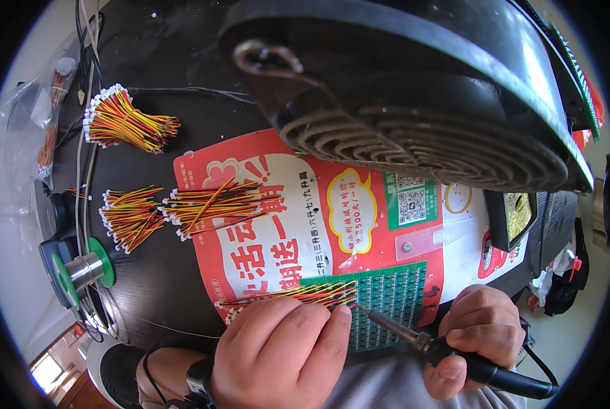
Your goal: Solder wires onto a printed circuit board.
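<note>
In my right hand [479, 334] is a soldering iron [479, 368], its black handle pointing right and its tip leaning left onto a green circuit board [393, 300]. My left hand [284, 347] is closed beside that tip, fingers pinched at the board. A thin solder wire [175, 330] runs from a green-rimmed solder spool [84, 271] into this hand; its end at the fingertips is hard to make out. Short red, yellow and black wires [311, 294] with white connectors lie in a row along the board's left part, partly behind my left hand.
A large black fan-like housing with a round grille [427, 146] looms over the far right. Bundled connector wires [131, 123] and two looser piles [133, 215] lie at left. Under the board is a red and white printed sheet [380, 238]. A small tray with yellowish contents [518, 218] stands at right.
</note>
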Demonstrator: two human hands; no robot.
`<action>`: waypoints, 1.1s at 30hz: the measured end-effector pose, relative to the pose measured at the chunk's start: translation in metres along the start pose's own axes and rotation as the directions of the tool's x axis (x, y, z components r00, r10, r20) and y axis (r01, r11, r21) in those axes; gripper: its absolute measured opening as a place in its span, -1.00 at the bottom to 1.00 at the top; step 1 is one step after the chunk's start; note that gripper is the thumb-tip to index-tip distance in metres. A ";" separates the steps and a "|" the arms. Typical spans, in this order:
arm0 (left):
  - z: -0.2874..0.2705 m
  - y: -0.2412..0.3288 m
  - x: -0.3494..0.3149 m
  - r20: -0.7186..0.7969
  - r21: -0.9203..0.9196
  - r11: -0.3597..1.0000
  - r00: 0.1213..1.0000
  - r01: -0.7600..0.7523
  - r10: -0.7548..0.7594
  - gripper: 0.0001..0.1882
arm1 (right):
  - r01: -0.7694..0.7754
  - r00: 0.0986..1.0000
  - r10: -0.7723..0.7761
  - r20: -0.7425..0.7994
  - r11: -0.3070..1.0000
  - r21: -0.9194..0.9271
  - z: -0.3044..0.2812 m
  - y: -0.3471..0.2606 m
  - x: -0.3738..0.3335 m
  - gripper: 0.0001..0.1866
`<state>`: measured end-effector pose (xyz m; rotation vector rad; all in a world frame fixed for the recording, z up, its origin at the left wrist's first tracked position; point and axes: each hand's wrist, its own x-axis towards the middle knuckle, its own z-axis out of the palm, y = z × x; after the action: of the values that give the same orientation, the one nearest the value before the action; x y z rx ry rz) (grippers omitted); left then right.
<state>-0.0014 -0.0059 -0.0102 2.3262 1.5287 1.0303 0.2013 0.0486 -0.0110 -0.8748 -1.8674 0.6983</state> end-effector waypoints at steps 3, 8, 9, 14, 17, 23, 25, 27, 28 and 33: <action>-0.002 0.001 0.000 0.013 0.019 1.000 1.000 0.008 -0.009 -0.82 | -0.011 0.997 0.013 -0.075 0.999 0.031 0.004 0.000 -0.003 -0.66; -0.004 0.004 0.007 0.005 0.013 1.000 1.000 0.006 -0.006 -0.84 | -0.045 0.997 0.047 -0.065 0.998 0.042 -0.004 -0.004 -0.002 -0.65; -0.011 0.004 0.009 0.134 -0.007 0.998 0.989 0.067 -0.066 -0.80 | -0.045 0.997 0.048 -0.061 0.998 0.053 0.000 -0.001 -0.005 -0.65; -0.010 0.006 0.008 0.169 0.008 0.991 0.977 0.134 -0.134 -0.77 | -0.039 0.992 0.048 -0.115 0.997 0.073 0.000 -0.004 -0.009 -0.67; -0.004 0.005 0.002 0.069 -0.009 0.990 0.988 0.142 -0.141 -0.78 | -0.017 0.993 0.024 -0.112 0.998 0.062 -0.009 -0.002 -0.011 -0.69; -0.014 0.002 0.007 0.042 -0.026 0.987 0.987 0.156 -0.154 -0.78 | 0.035 0.992 -0.030 -0.125 0.999 0.036 -0.010 0.001 -0.014 -0.70; -0.035 -0.003 0.011 -0.025 0.053 0.980 0.981 0.193 -0.191 -0.78 | 0.048 0.992 -0.041 -0.120 0.997 0.055 -0.011 0.004 -0.013 -0.70; -0.061 -0.016 0.015 0.006 0.192 0.933 0.950 0.306 -0.312 -0.70 | 0.050 0.993 -0.044 -0.113 0.997 0.052 -0.011 0.004 -0.015 -0.71; -0.067 -0.022 0.018 -0.021 0.243 0.888 0.917 0.390 -0.397 -0.71 | 0.026 0.993 -0.020 -0.115 0.998 0.049 -0.010 0.002 -0.014 -0.72; -0.066 -0.043 0.017 -0.017 0.342 0.812 0.867 0.473 -0.498 -0.76 | -0.037 0.994 0.040 -0.102 0.999 0.029 -0.012 0.000 -0.016 -0.74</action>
<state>-0.0707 0.0141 0.0257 1.9377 2.2534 0.5798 0.2166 0.0370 -0.0140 -0.9149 -1.7504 0.6880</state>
